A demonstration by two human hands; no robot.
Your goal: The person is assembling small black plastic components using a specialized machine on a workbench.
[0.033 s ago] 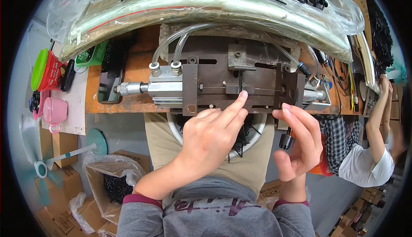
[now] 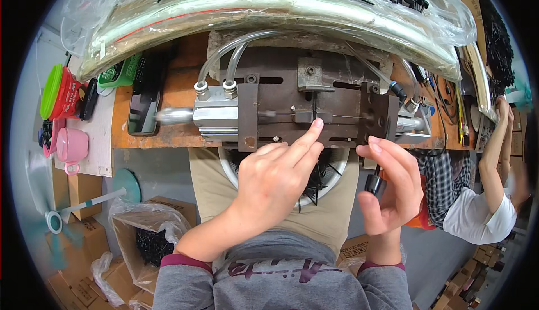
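My left hand (image 2: 275, 178) reaches in from below, index finger stretched out and the other fingers loosely bent, its thumb hidden. That fingertip presses at the lower end of a thin black plastic part (image 2: 315, 103), which stands across a small dark block (image 2: 304, 117) in the middle of a brown metal jig (image 2: 281, 133). At the jig's right front, my right hand (image 2: 396, 189) curls round a black cylindrical knob (image 2: 374, 184) on a thin stem. Its thumb touches the knob's lower side; where the stem begins is hidden behind the fingers.
Air cylinders flank the jig, the left one (image 2: 215, 120) fed by clear hoses. A plastic-wrapped bundle (image 2: 269, 15) lies behind, with black parts above. A pink cup (image 2: 72, 144) and a phone (image 2: 144, 105) are left. Another person (image 2: 477, 214) sits at right.
The rod ends of both cylinders, sharp before, are now smeared by motion. The black knob has shifted slightly up, and my right thumb has come against it. My left hand has hardly moved.
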